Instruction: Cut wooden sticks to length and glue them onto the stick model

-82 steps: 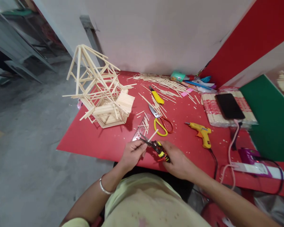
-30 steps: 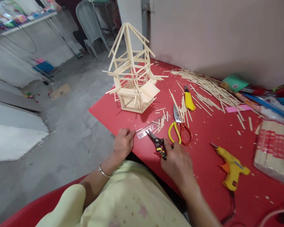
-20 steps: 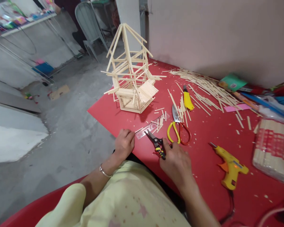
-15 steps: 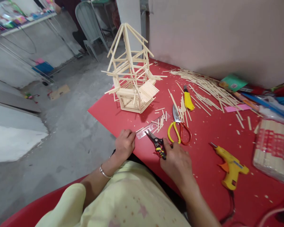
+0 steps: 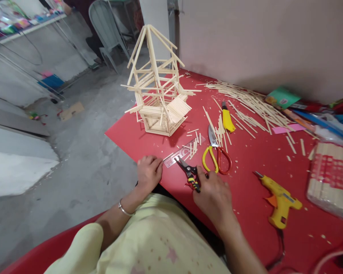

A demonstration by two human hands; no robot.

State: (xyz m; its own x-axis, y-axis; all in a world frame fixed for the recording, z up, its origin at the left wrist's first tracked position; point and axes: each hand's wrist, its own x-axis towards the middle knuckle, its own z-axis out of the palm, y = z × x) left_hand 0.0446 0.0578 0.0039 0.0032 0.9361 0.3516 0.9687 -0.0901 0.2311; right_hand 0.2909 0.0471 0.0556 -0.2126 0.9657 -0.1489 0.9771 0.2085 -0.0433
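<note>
My left hand (image 5: 149,172) is closed at the table's front edge, fingertips pinching a thin wooden stick (image 5: 168,156) that pokes out over the end of a clear plastic ruler (image 5: 175,157). My right hand (image 5: 215,192) is wrapped round black-and-yellow cutters (image 5: 189,173), whose parted jaws point toward the ruler. Short cut stick pieces (image 5: 193,147) lie on and around the ruler. Just beyond my right hand rest scissors (image 5: 214,150) with one yellow and one red handle. Farther back stands a house-like frame of wooden sticks (image 5: 156,82) with a pointed roof.
On the red table (image 5: 254,152) lie a yellow-handled knife (image 5: 227,118), a yellow glue gun (image 5: 280,198) with its cord, and a long heap of sticks (image 5: 246,101) by the wall. A bagged pack of sticks (image 5: 330,175) sits at right. A grey chair (image 5: 104,28) stands behind, near a person.
My left hand has shifted slightly left, and more of the stick shows at its fingertips. My right hand and the cutters stay almost in place.
</note>
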